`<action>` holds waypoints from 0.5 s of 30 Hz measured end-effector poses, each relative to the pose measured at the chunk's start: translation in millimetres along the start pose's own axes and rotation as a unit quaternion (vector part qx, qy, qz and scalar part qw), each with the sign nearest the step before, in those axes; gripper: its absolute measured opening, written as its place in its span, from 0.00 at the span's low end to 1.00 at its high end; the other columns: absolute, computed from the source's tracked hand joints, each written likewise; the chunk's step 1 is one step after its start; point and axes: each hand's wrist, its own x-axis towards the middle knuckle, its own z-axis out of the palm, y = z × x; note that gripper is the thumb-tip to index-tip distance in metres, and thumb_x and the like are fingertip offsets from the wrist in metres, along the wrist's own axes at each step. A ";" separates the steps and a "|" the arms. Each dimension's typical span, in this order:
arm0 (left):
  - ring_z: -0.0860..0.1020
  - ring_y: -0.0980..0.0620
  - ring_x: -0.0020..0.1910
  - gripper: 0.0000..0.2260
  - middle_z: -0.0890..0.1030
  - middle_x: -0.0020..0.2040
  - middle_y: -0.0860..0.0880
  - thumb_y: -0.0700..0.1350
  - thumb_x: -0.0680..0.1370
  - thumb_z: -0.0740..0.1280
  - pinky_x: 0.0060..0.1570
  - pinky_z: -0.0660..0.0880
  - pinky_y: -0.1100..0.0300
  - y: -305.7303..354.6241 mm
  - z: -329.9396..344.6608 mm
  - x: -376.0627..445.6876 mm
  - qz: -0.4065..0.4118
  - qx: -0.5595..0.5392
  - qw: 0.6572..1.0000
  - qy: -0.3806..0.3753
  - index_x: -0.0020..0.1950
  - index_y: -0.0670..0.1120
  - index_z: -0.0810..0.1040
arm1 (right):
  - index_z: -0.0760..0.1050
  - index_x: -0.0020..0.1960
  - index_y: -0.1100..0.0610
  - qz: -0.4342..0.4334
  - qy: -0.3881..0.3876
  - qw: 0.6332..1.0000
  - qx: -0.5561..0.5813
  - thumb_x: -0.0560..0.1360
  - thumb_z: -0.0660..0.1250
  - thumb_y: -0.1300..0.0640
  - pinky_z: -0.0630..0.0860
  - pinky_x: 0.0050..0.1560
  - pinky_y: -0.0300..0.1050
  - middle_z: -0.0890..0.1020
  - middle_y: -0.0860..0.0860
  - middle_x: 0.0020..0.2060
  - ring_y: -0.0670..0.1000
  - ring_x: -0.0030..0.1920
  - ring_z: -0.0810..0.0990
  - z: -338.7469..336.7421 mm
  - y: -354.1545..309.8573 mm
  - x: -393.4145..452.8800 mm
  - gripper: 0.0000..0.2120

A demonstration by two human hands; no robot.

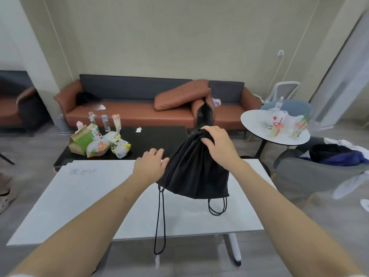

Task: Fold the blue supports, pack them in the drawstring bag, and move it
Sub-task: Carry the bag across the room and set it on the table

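**Bag gathered at the neck, ready to be moved**

The black drawstring bag (194, 168) stands upright between the two hands, its long axis running from the bunched neck under the right hand down to its bottom edge resting on the white table (83, 198) nearer the person. The right hand (217, 144) is on top of it, fingers curled round the gathered neck and gripping it. The left hand (150, 164) sits just to the bag's left side, lower than the right, fingers loosely bent and touching the cloth without clearly pinching it. Two loops of cord (159, 220) hang from the bag's lower corners, the one on the left-hand side trailing over the table's near edge. No blue supports are visible, so they are probably already inside. The lift seems to fall to the right hand; the dangling cord could snag on the table edge.
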 end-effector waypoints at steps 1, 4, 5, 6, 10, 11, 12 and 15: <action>0.74 0.43 0.65 0.23 0.73 0.70 0.47 0.59 0.85 0.51 0.54 0.76 0.46 -2.0 6.1 9.0 -0.003 -0.002 1.000 -0.005 0.76 0.51 0.65 | 0.74 0.69 0.51 -0.002 -0.017 1.000 -0.009 0.82 0.66 0.54 0.68 0.63 0.44 0.79 0.49 0.61 0.53 0.60 0.73 11.1 8.7 7.1 0.16; 0.75 0.44 0.65 0.24 0.74 0.69 0.46 0.59 0.85 0.51 0.54 0.76 0.48 -7.4 25.8 30.7 -0.018 0.005 1.000 -0.023 0.78 0.51 0.63 | 0.75 0.68 0.52 -0.002 -0.069 0.998 -0.015 0.81 0.67 0.54 0.70 0.65 0.49 0.80 0.50 0.61 0.54 0.61 0.73 47.7 33.9 23.6 0.16; 0.75 0.45 0.64 0.23 0.74 0.69 0.46 0.59 0.85 0.50 0.54 0.76 0.50 -8.4 33.2 36.3 -0.025 0.009 0.999 -0.032 0.78 0.51 0.63 | 0.75 0.68 0.52 0.004 -0.092 0.996 -0.016 0.81 0.67 0.54 0.70 0.65 0.50 0.80 0.50 0.61 0.55 0.62 0.73 60.5 42.4 26.2 0.15; 0.75 0.45 0.65 0.23 0.73 0.70 0.46 0.59 0.85 0.50 0.54 0.76 0.50 -9.5 40.9 41.1 -0.031 0.011 0.999 -0.042 0.78 0.51 0.63 | 0.76 0.67 0.52 0.012 -0.118 0.993 -0.022 0.81 0.67 0.53 0.71 0.65 0.51 0.80 0.50 0.61 0.55 0.62 0.74 73.5 51.5 26.8 0.15; 0.72 0.44 0.70 0.25 0.69 0.76 0.47 0.60 0.85 0.48 0.61 0.75 0.48 -15.5 68.6 56.5 -0.056 0.022 0.995 -0.081 0.80 0.52 0.60 | 0.75 0.68 0.51 0.053 -0.198 0.978 -0.036 0.81 0.67 0.52 0.72 0.66 0.52 0.80 0.50 0.64 0.56 0.64 0.75 123.1 83.9 14.3 0.16; 0.71 0.44 0.71 0.25 0.68 0.76 0.47 0.60 0.85 0.48 0.63 0.74 0.47 -15.9 73.2 60.0 -0.062 0.024 0.994 -0.091 0.80 0.52 0.60 | 0.75 0.70 0.52 0.063 -0.211 0.975 -0.036 0.81 0.67 0.52 0.71 0.68 0.51 0.79 0.50 0.65 0.56 0.65 0.74 132.9 89.9 11.4 0.18; 0.70 0.44 0.72 0.25 0.67 0.77 0.47 0.60 0.85 0.48 0.64 0.73 0.47 -15.7 77.2 63.5 -0.066 0.026 0.993 -0.097 0.80 0.52 0.59 | 0.74 0.71 0.52 0.067 -0.222 0.972 -0.034 0.81 0.67 0.52 0.70 0.68 0.51 0.79 0.50 0.66 0.56 0.66 0.74 141.3 94.9 9.9 0.18; 0.71 0.44 0.71 0.25 0.68 0.76 0.46 0.59 0.85 0.48 0.63 0.73 0.47 -14.5 88.9 69.3 -0.067 0.034 0.992 -0.105 0.80 0.51 0.59 | 0.72 0.73 0.51 0.069 -0.262 0.962 -0.041 0.82 0.65 0.50 0.71 0.67 0.51 0.78 0.50 0.67 0.55 0.66 0.72 157.8 102.9 9.9 0.19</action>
